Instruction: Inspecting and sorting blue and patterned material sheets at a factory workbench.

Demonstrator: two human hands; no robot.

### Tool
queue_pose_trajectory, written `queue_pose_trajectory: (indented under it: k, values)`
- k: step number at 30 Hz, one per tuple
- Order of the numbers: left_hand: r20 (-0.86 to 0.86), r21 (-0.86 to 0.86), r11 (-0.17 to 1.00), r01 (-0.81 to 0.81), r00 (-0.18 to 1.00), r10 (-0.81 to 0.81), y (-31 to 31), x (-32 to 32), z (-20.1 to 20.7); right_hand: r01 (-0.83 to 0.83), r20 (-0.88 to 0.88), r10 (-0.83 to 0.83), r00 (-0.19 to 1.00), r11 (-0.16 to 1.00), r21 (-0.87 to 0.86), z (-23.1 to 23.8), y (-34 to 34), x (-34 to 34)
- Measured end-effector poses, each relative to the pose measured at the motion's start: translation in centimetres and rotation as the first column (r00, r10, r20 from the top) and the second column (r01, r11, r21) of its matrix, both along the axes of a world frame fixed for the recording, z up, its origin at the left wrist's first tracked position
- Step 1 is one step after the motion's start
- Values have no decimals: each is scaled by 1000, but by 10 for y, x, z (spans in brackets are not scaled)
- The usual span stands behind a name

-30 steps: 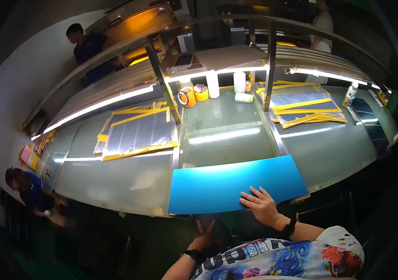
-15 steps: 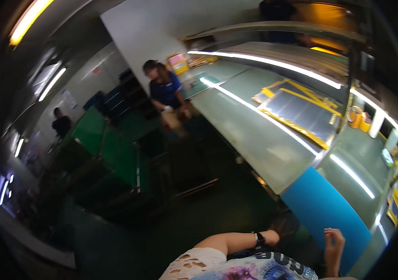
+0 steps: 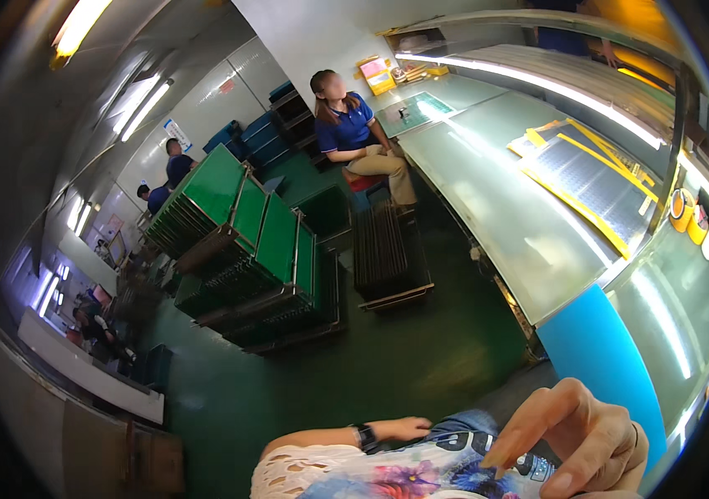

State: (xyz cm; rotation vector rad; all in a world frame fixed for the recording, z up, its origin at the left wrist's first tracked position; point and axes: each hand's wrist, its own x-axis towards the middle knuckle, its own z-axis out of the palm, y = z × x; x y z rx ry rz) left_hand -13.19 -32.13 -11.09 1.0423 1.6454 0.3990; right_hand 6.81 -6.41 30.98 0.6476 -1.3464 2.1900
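i'm looking off to my left over the workshop floor, so the work sits at the right edge of view. the blue sheet (image 3: 604, 366) lies flat on the counter (image 3: 504, 224), its near end running down toward the lower right corner. my right hand (image 3: 587, 445) is raised just in front of it, fingers (image 3: 529, 424) loosely curled and slightly apart, gripping nothing that i can see; the fingertips point left, away from the sheet, and whether the heel of the hand touches the sheet's edge i cannot tell. my left hand (image 3: 400, 429) hangs low against my side by the patterned shirt (image 3: 388, 474), relaxed and empty, a dark wristband (image 3: 363, 436) on the wrist; it is well apart from the sheet.

to handle that sheet well, my judgement is that i should face it squarely first, since with my head turned it is only at the bent rim of the picture. then both hands should come to opposite edges, palms flat, so the thin sheet does not bow or slide on the smooth counter.

further along the counter lies a panel with yellow strips (image 3: 587, 179), and past it some tape rolls (image 3: 687, 214). a seated person in a blue top (image 3: 354, 133) is at the far end, beside green racks (image 3: 246, 241) on the floor.
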Motion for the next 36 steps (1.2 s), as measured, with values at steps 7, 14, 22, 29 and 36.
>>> queue_pose_trajectory:
  k: [7,14,22,29,36]
  values:
    - [468,-332,922,-201,813,346,-103,38,42,-132,25,141,990,968,-215,17,-18,-10]
    - [506,-289,956,56,856,103,-103,32,64,92,188,-3,982,879,-467,29,-55,-2]
    - [529,-143,921,362,814,-238,-66,14,76,-129,89,139,986,986,-108,-15,-32,2]
    - [530,21,840,542,706,-469,-35,21,83,-79,-63,63,996,948,-308,-61,-36,-5]
    - [481,95,705,702,588,-650,-19,0,121,-228,-145,204,968,958,-175,-71,-26,-12]
